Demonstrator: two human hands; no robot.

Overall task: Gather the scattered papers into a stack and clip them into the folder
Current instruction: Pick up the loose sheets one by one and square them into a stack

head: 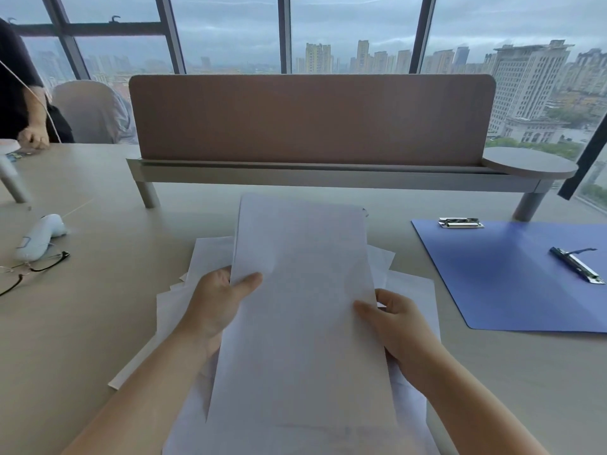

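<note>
A stack of white papers is lifted above the table in front of me. My left hand grips its left edge, thumb on top. My right hand grips its right edge, thumb on top as well. Several more white sheets lie scattered on the table beneath the stack, partly hidden by it and by my arms. The blue folder lies open on the table to the right. It has a metal clip at its top edge and a second clip at mid right.
A brown desk divider on a metal rail stands across the back. Glasses and a white handheld device lie at the left. Another person's hand rests on the table at the far left. The table's bare surface lies left of the papers.
</note>
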